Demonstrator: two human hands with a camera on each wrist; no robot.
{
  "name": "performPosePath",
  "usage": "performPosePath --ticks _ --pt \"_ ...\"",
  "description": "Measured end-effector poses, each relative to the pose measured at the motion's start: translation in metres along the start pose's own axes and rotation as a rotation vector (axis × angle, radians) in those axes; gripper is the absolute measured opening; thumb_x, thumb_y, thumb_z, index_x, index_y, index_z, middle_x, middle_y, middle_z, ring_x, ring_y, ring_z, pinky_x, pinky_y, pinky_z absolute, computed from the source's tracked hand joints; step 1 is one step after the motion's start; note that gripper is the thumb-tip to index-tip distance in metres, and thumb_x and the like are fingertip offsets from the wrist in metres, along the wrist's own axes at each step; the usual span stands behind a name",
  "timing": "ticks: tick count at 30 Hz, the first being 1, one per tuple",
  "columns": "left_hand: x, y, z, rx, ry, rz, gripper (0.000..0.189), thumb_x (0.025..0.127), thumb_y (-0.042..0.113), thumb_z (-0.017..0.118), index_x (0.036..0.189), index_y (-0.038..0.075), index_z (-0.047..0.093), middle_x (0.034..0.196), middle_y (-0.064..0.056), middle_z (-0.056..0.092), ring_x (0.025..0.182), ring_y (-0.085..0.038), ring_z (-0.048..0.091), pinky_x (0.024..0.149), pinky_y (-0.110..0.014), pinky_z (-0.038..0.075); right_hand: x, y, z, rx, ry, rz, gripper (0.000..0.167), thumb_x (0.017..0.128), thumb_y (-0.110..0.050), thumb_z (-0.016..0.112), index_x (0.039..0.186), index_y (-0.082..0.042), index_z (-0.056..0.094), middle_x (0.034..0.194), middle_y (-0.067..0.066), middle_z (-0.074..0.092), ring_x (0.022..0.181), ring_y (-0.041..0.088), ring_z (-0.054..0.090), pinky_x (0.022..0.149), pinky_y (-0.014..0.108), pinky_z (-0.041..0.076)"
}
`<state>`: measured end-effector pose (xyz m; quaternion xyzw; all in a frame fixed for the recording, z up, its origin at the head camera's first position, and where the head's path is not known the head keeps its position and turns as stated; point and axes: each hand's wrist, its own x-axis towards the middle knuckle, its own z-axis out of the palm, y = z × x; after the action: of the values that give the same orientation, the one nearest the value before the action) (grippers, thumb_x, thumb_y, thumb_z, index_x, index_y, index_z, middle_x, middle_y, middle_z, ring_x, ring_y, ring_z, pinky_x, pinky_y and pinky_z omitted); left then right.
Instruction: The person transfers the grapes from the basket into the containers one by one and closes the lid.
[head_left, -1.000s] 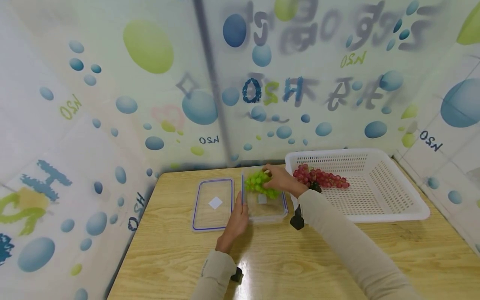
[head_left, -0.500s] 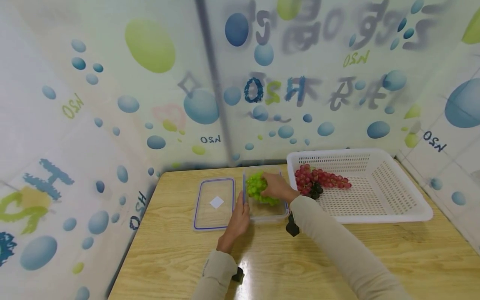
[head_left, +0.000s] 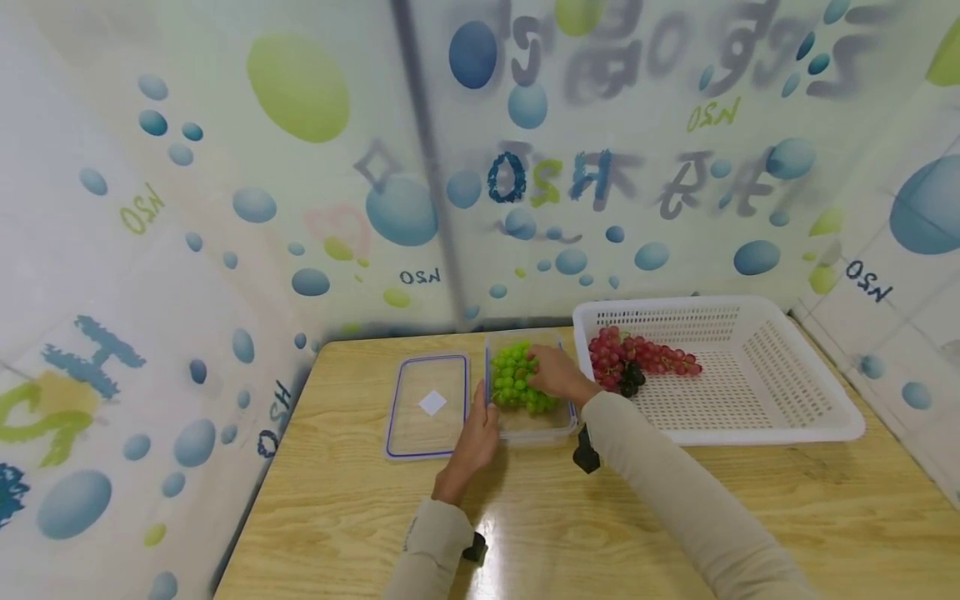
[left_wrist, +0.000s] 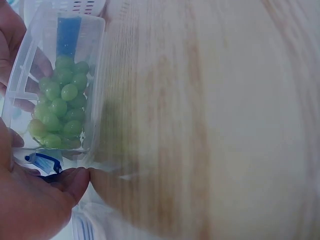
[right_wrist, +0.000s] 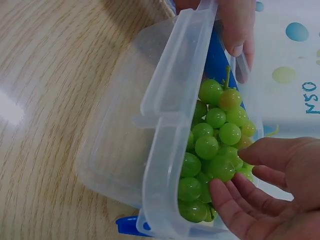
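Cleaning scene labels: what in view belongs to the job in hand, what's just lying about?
Likely in the job:
green grapes
clear container
right hand, at the green grapes
left hand, holding the clear container
blue-edged lid

Probably just lying about:
white basket
red grapes
dark grapes

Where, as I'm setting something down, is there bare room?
Bare table lies between the sleeves, left of the lid, and in front of the basket, whose right end is free. Crowded: the container, with green grapes and both hands.

Mirrored "H2O" lettering [head_left: 546, 181] on the patterned wall [head_left: 360, 108], near blurred grey characters [head_left: 600, 71].
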<state>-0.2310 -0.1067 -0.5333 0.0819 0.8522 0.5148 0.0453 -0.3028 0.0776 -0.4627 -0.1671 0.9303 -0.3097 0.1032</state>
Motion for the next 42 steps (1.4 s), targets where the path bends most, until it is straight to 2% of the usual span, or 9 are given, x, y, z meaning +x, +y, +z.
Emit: performPosePath --ticks 3,9,12,20,26,32,39,42 --pt "0.001 0.000 0.000 -0.001 0.002 0.005 0.058 0.110 0.022 0.023 0.158 -0.002 0.001 0.164 -0.024 0.008 0.150 -0.041 0.014 0.119 -0.058 0.018 -0.004 -0.007 -0.003 -0.013 -0.002 0.021 0.038 0.090 -0.002 0.062 0.128 0.006 0.057 0.097 0.015 0.065 0.079 0.023 0.057 0.072 0.037 0.049" --pt "0.001 -0.002 0.000 -0.003 0.011 0.017 0.058 0.110 0.020 0.024 0.157 -0.004 0.002 0.163 -0.026 0.009 0.150 -0.041 0.014 0.119 -0.058 0.018 -0.003 -0.010 -0.007 -0.025 0.011 0.032 0.037 0.090 -0.004 0.064 0.126 0.004 0.059 0.108 0.019 0.066 0.095 0.029 0.063 0.085 0.043 0.054" --pt "0.002 -0.002 0.000 -0.007 0.012 0.011 0.058 0.110 0.020 0.024 0.158 -0.003 0.002 0.163 -0.025 0.009 0.150 -0.040 0.014 0.119 -0.057 0.018 -0.002 -0.012 -0.013 0.001 0.020 0.047 0.035 0.092 -0.005 0.062 0.126 0.003 0.059 0.112 0.020 0.066 0.098 0.031 0.064 0.085 0.043 0.055" --pt "0.002 -0.002 0.000 0.004 0.001 0.008 0.057 0.110 0.021 0.022 0.158 -0.002 0.001 0.164 -0.024 0.006 0.151 -0.040 0.012 0.119 -0.058 0.017 -0.007 -0.007 -0.036 0.145 0.108 0.028 0.034 0.096 -0.009 0.054 0.128 0.002 0.060 0.117 0.021 0.065 0.104 0.034 0.064 0.085 0.044 0.055" --pt "-0.001 0.000 -0.001 -0.007 -0.010 0.007 0.057 0.111 0.022 0.022 0.158 0.000 -0.001 0.165 -0.022 0.004 0.151 -0.040 0.011 0.119 -0.059 0.017 -0.012 0.008 -0.059 0.155 0.199 0.018 0.031 0.097 -0.010 0.054 0.125 0.002 0.061 0.117 0.024 0.066 0.103 0.037 0.064 0.085 0.048 0.054" --pt "-0.001 -0.002 -0.001 0.000 -0.007 0.010 0.056 0.111 0.020 0.022 0.158 -0.002 0.000 0.164 -0.024 0.005 0.150 -0.041 0.012 0.119 -0.060 0.017 -0.018 0.026 -0.079 0.147 0.245 0.077 0.034 0.098 -0.011 0.054 0.128 0.003 0.059 0.119 0.026 0.065 0.103 0.039 0.064 0.083 0.048 0.055" --pt "-0.002 -0.001 -0.001 -0.011 -0.007 0.001 0.057 0.111 0.021 0.022 0.158 -0.001 0.000 0.165 -0.022 0.005 0.151 -0.041 0.011 0.119 -0.059 0.016 -0.027 0.044 -0.095 0.196 0.237 0.203 0.039 0.099 -0.014 0.053 0.135 0.002 0.053 0.129 0.027 0.058 0.112 0.038 0.058 0.097 0.050 0.051" --pt "-0.002 0.000 0.000 -0.012 -0.003 0.000 0.057 0.111 0.021 0.023 0.158 -0.001 0.000 0.165 -0.022 0.005 0.151 -0.040 0.011 0.119 -0.059 0.016 -0.031 0.051 -0.100 0.216 0.229 0.252 0.042 0.099 -0.015 0.052 0.138 0.001 0.050 0.133 0.026 0.055 0.114 0.039 0.056 0.098 0.052 0.050"
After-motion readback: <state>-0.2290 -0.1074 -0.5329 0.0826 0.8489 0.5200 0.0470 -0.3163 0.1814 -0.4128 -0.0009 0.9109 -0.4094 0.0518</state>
